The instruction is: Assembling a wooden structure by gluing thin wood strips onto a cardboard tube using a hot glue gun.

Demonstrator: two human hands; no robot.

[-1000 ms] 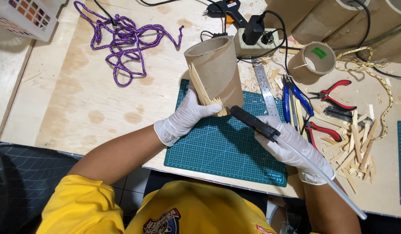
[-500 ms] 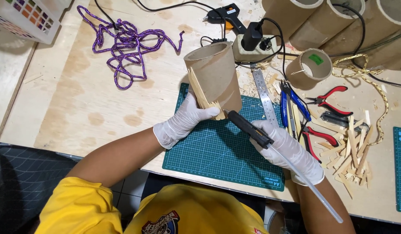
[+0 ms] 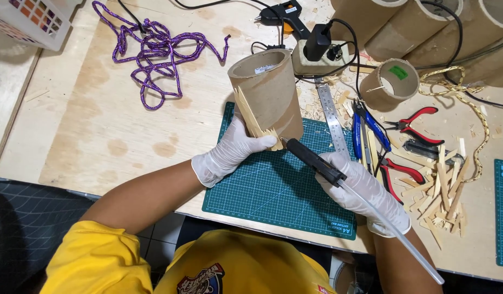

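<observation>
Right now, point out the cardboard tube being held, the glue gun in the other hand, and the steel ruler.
cardboard tube (image 3: 273, 92), head view, on its side wall.
glue gun (image 3: 312, 159), head view, on its black barrel.
steel ruler (image 3: 332, 117), head view, mid-length on its blade.

Glue gun nearer the tube

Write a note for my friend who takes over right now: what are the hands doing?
Left hand: holds the cardboard tube upright on the green cutting mat, pressing wooden sticks to its side.
Right hand: grip on a black glue gun, nozzle at the sticks' lower ends.
Done: a few sticks are on.
Left: most of the tube is bare; spare sticks lie to the right.
</observation>
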